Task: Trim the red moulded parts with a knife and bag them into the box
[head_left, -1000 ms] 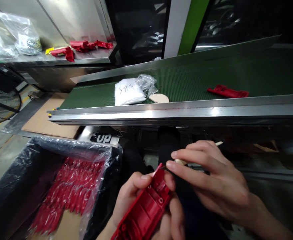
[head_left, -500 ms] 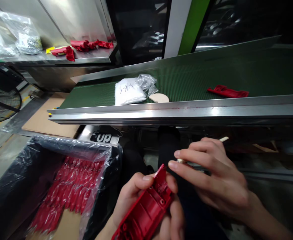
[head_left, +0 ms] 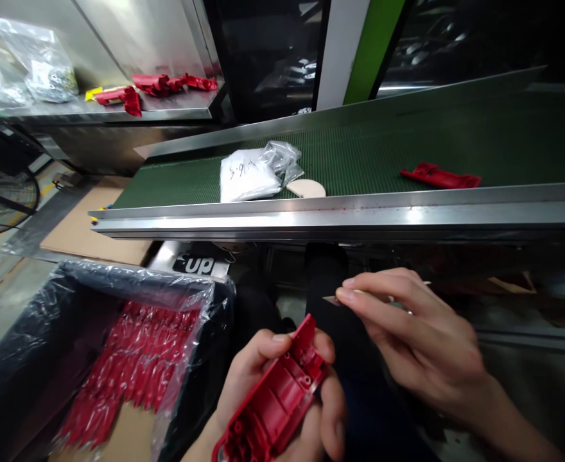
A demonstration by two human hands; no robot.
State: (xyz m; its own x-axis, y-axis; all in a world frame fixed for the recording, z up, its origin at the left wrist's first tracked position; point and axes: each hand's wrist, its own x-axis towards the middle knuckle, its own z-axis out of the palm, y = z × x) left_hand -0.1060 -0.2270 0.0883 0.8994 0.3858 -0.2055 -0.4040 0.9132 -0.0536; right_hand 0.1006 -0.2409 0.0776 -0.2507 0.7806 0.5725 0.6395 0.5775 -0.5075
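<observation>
1. Clock directions are from view centre. Left hand [head_left: 282,398], 6 o'clock: fingers curled round the red shell [head_left: 275,407], thumb pressed on its upper-left edge.
2. Red shell: hollow side up, ribs and screw posts visible, long axis tilted, narrow tip toward 1 o'clock, lower end toward 7 and partly out of frame.
3. Right hand [head_left: 422,333], 4 o'clock: fingers pinched on the small knife [head_left: 331,299] near its blade. Pointed blade aims toward 9 o'clock; pale handle mostly hidden by the hand.
4. Blade is near the shell's tip, up toward 1 o'clock from it, not touching.
5. Green conveyor belt [head_left: 359,154], metal-edged, crosses from 9 to 3 o'clock above the hands. On it: white packet [head_left: 248,178] with handwriting at 11, crumpled see-through plastic on its right end; flat beige piece [head_left: 307,188] at 1, just beside the packet; another red part [head_left: 440,176] between 2 and 3.
6. Dark bin [head_left: 27,340], 8 o'clock: plastic-lined, rows of bagged red parts [head_left: 142,353] inside, cardboard beneath.
7. Metal counter [head_left: 176,113], between 10 and 11: loose red pieces [head_left: 155,85], plastic bags [head_left: 51,80] toward 10.
8. Flat cardboard [head_left: 87,221], 9 o'clock; fan [head_left: 3,186] beyond, partly cut off.
</observation>
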